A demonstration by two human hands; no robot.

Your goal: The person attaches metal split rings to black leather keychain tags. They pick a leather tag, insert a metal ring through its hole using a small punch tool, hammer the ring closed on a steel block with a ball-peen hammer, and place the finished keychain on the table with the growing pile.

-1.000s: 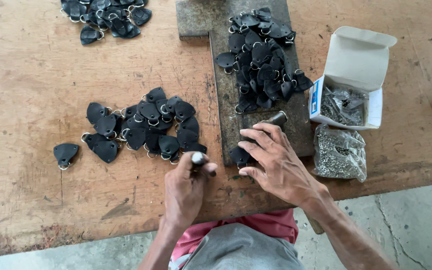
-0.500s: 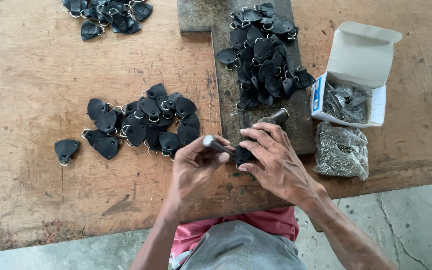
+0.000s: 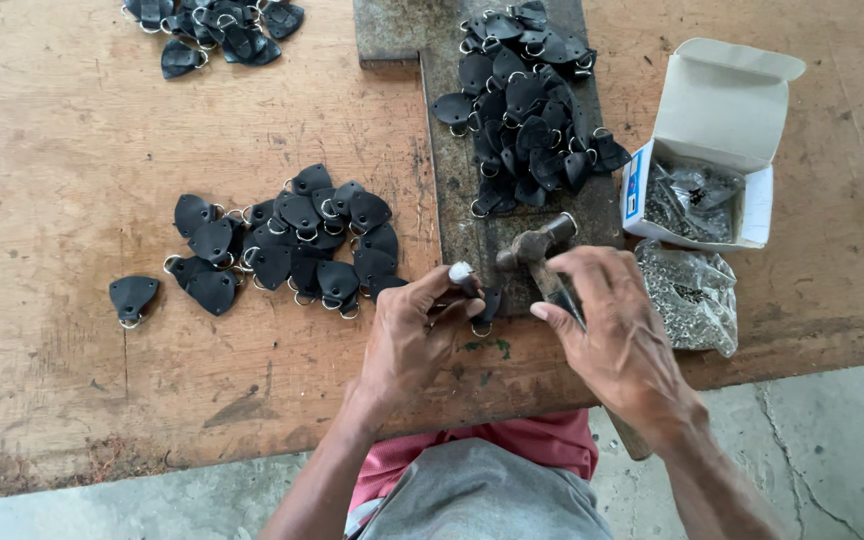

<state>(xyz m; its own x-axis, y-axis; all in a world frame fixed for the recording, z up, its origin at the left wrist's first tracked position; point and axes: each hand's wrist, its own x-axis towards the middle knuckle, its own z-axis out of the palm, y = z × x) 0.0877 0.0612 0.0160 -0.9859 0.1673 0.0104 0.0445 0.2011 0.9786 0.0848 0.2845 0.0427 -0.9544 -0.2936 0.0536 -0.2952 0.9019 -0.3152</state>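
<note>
**Poster 1:** Black leather tabs everywhere on that worn wooden surface (image 3: 72, 150). What are the hands doing exactly?

**Poster 2:** Left hand (image 3: 407, 335) comes up from the bottom edge, wrist bent slightly, fingers curled together around a short punch tool (image 3: 462, 275) with a pale tip, held upright-ish. Its lower end sits on a single black tab (image 3: 487, 305) with a metal ring, lying on the near end of the dark metal plate (image 3: 442, 190). Looks like the fingertips also touch that tab, but I can't say for sure.

**Poster 1:** And the right?

**Poster 2:** Right hand (image 3: 617, 335) reaches in from the lower right, forearm angled across the surface edge, palm down. It's clamped on the handle of a small hammer (image 3: 532, 248), gripped close up by the head. The hammer head sits just beside the punch tip, a bit to its right. Handle end pokes out below the wrist.

**Poster 1:** Where's the rest of the stuff?

**Poster 2:** One heap of tabs (image 3: 527, 100) on the far part of the plate, a spread-out pile (image 3: 292, 245) left of the plate near the left hand, one stray tab (image 3: 132, 297) further left, and another bunch (image 3: 217, 30) at the top edge. Right of the plate: an open white cardboard box (image 3: 722, 110) with small metal bits inside, and a clear bag (image 3: 692, 295) of tiny metal pieces just beside the right hand.
</note>
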